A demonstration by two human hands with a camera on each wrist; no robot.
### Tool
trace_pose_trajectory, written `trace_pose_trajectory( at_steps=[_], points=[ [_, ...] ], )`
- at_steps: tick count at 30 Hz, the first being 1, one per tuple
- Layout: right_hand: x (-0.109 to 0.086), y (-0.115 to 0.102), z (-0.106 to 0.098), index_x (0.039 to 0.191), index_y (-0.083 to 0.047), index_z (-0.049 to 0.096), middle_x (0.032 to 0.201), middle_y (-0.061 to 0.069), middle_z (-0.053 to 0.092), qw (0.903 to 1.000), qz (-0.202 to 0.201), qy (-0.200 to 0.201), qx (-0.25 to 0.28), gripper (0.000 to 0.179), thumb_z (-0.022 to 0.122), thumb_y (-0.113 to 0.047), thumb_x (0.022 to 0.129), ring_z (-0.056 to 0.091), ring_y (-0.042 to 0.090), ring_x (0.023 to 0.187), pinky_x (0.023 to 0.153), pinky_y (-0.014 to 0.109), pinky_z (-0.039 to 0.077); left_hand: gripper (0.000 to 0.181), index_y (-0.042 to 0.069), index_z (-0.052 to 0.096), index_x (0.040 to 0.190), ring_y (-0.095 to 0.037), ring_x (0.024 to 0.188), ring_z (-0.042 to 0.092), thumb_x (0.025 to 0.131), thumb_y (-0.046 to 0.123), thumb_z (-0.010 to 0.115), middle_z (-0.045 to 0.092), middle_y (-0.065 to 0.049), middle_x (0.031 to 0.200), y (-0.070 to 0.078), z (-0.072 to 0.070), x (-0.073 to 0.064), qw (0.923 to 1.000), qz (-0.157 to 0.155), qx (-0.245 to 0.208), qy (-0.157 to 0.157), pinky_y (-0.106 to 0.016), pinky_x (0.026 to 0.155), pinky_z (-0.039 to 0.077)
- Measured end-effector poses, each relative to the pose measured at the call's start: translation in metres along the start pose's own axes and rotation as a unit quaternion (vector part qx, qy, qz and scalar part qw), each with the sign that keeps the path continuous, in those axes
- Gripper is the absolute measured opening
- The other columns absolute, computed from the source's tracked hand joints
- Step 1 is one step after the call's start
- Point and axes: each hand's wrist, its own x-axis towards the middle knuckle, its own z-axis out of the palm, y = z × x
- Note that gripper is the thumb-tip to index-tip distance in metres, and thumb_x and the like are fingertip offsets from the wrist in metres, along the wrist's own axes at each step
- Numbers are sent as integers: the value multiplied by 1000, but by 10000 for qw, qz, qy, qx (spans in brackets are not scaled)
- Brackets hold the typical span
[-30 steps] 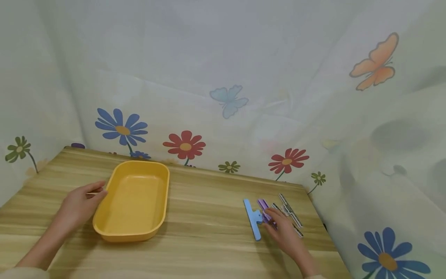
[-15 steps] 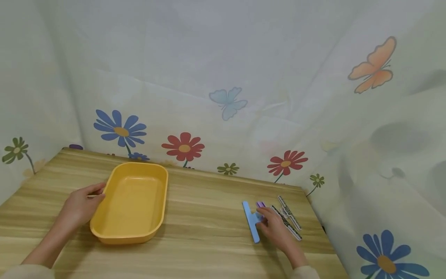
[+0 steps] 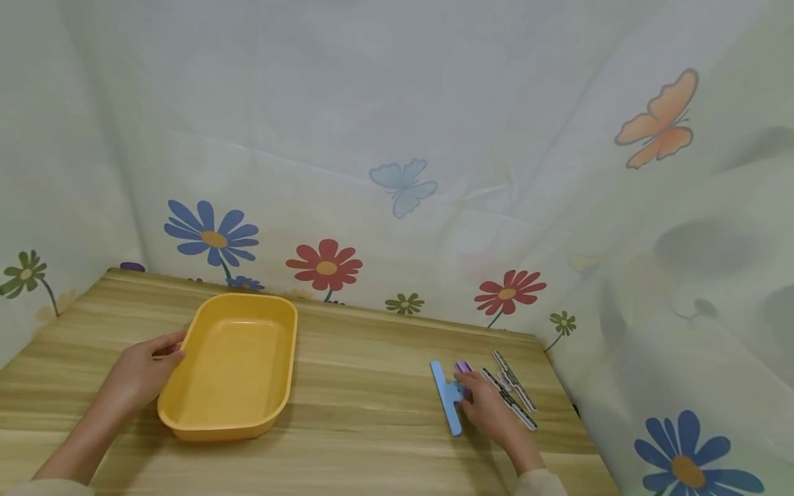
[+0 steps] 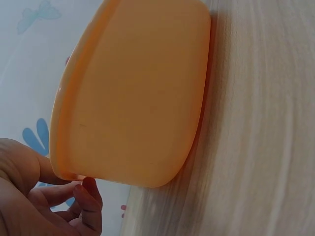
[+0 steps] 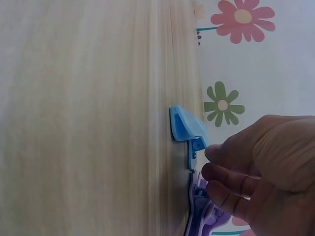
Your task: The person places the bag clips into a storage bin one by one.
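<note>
The blue clip (image 3: 446,398) lies on the desk (image 3: 360,455); the right hand (image 3: 486,408) is at the right side of the clip, fingertips at its handle, though whether they grip it cannot be told. Crowding close to the right of the blue clip is a purple clip (image 3: 462,366), partly covered by that hand; two black-and-white clips (image 3: 509,399) lie farther right of it. Well left of the blue clip, the left hand (image 3: 138,372) holds the left rim of a yellow tray (image 3: 236,375).

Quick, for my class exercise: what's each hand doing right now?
Left hand: closed, holding the yellow tray at its rim.
Right hand: at the blue clip; whether it grips cannot be told.
</note>
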Motion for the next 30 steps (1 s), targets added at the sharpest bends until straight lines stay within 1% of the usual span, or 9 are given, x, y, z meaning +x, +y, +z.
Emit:
trace_pose_trajectory(
  at_steps=[5, 8, 12, 16, 18, 22, 26, 30],
  points=[
    [2, -2, 1, 119, 1, 60, 121, 15, 57, 9999, 4, -127, -78, 41, 66, 5, 78, 49, 31, 115, 93, 45, 42, 55, -7, 35, 139, -36, 104, 47, 99, 31, 40, 47, -30, 124, 0, 0, 0, 9999, -66, -118, -64, -24, 66, 47],
    [4, -2, 2, 116, -1, 62, 119, 13, 59, 9998, -29, -197, -88, 38, 64, 6, 79, 51, 29, 113, 91, 44, 44, 57, -6, 34, 139, -36, 104, 46, 99, 32, 40, 46, -31, 126, 0, 0, 0, 9997, -121, -197, -107, -21, 64, 45],
    [6, -4, 4, 113, -2, 63, 114, 11, 62, 9995, -74, -209, -221, 34, 63, 6, 79, 54, 25, 108, 86, 42, 47, 57, -6, 34, 139, -37, 106, 45, 99, 33, 41, 46, -31, 127, 0, 0, 0, 9996, -118, -221, -108, -21, 64, 45],
    [7, -5, 5, 115, 0, 63, 120, 14, 59, 9991, 83, -243, -335, 36, 64, 6, 79, 50, 28, 115, 91, 43, 44, 56, -6, 35, 139, -37, 105, 46, 99, 33, 41, 46, -31, 127, -1, 1, 0, 9996, -93, -239, -76, -22, 64, 46],
    [7, -6, 5, 115, 0, 62, 121, 15, 58, 9989, 148, -271, -354, 37, 64, 6, 79, 50, 29, 115, 92, 43, 43, 56, -6, 35, 139, -37, 106, 47, 99, 32, 41, 46, -32, 127, -1, 1, 0, 9997, -61, -227, -66, -22, 65, 47],
    [6, -6, 5, 114, 0, 63, 119, 15, 59, 9988, 93, -278, -387, 35, 64, 6, 79, 51, 29, 113, 89, 42, 45, 55, -7, 35, 138, -38, 107, 47, 99, 31, 41, 45, -33, 127, -2, 1, 0, 9997, -20, -228, -76, -23, 66, 47],
    [7, -6, 6, 112, 0, 63, 115, 13, 61, 9988, -29, -260, -416, 34, 65, 5, 79, 53, 27, 110, 86, 40, 48, 55, -7, 34, 139, -38, 108, 47, 99, 31, 40, 44, -33, 128, -2, 1, 0, 9996, -47, -259, -112, -23, 66, 47],
    [6, -8, 6, 113, -1, 64, 112, 10, 63, 9985, -150, -258, -453, 33, 67, 0, 80, 57, 22, 101, 80, 37, 50, 56, -7, 33, 139, -39, 108, 46, 99, 31, 39, 44, -33, 129, -2, 0, 0, 9997, -48, -202, -120, -28, 69, 48]
  ],
)
